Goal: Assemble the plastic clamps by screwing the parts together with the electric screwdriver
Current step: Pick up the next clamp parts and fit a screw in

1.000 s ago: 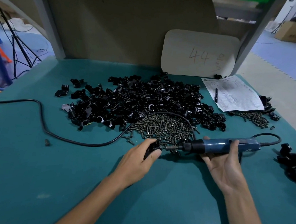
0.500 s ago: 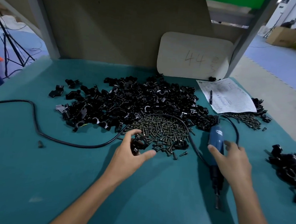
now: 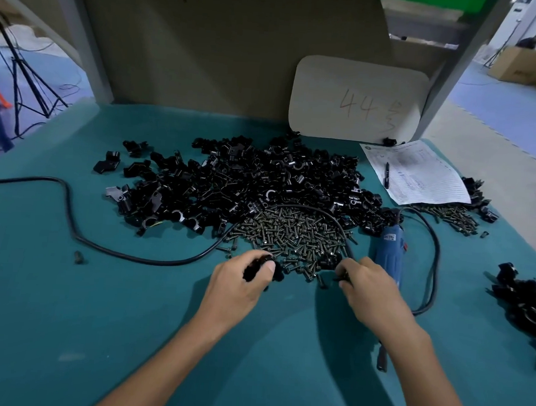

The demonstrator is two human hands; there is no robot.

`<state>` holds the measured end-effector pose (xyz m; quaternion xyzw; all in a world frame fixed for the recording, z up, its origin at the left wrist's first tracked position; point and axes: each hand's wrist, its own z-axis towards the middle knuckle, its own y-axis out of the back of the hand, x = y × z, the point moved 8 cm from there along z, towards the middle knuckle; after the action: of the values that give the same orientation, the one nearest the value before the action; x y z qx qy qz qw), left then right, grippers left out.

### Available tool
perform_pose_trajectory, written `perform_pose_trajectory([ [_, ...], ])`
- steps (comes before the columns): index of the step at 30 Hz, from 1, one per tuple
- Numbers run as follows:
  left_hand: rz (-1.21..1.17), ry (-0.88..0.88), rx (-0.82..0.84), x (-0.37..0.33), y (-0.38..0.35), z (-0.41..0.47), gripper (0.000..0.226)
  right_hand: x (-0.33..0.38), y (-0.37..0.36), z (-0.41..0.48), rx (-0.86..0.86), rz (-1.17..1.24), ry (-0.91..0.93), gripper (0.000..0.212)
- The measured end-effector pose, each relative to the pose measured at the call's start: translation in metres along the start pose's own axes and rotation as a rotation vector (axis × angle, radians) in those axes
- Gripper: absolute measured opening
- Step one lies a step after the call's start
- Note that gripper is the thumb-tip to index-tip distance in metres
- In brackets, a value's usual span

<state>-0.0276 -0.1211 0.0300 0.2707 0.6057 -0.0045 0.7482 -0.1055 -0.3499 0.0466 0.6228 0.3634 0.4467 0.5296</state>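
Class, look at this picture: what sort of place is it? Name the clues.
Probably a factory assembly bench: a heap of black clamp parts, a pile of screws and a blue electric screwdriver on a teal table.

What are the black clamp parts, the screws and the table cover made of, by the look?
Clamp parts: black moulded plastic, semi-gloss; light glints on their curved edges.
Screws: metal, dark brassy-olive, possibly plated; small highlights on heads and shanks.
Table cover: teal mat, matte, perhaps rubber or a felt-like sheet; no glare, and the texture is too fine to tell.
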Motion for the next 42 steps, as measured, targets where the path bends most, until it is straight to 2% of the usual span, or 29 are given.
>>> perform_pose_trajectory([
  [2, 0.010, -0.010, 0.016, -0.002, -0.001, -0.001, 0.019, 0.002, -0.002, 0.002, 0.037, -0.023, -0.005, 0.007],
  [5, 0.044, -0.005, 0.042, 0.001, -0.002, 0.001, 0.021, 0.006, 0.005, 0.002, -0.006, 0.030, -0.004, 0.008],
  [8, 0.115, -0.010, 0.078, 0.003, -0.006, 0.002, 0.030, 0.015, 0.013, -0.007, -0.054, 0.424, 0.004, 0.006],
  [13, 0.085, -0.079, 0.054, -0.004, -0.005, 0.002, 0.030, 0.048, -0.004, -0.014, 0.016, 0.994, 0.052, 0.010],
  [15, 0.075, -0.080, 0.049, -0.004, -0.003, 0.001, 0.032, 0.053, -0.010, -0.013, 0.035, 1.123, 0.049, 0.014],
  [23, 0.000, 0.021, 0.050, 0.004, 0.000, 0.002, 0.045, 0.062, -0.020, -0.009, 0.092, 1.205, 0.043, 0.014],
  [29, 0.026, -0.029, 0.039, -0.002, -0.002, 0.000, 0.047, 0.062, -0.025, -0.007, 0.130, 1.215, 0.020, 0.017],
  [40, 0.106, -0.027, 0.058, 0.001, -0.005, -0.001, 0.043, 0.055, -0.033, -0.003, 0.139, 1.267, -0.044, 0.009],
  [42, 0.167, -0.064, 0.081, -0.002, -0.008, 0.001, 0.034, 0.056, -0.033, -0.001, 0.152, 1.249, -0.037, 0.008],
])
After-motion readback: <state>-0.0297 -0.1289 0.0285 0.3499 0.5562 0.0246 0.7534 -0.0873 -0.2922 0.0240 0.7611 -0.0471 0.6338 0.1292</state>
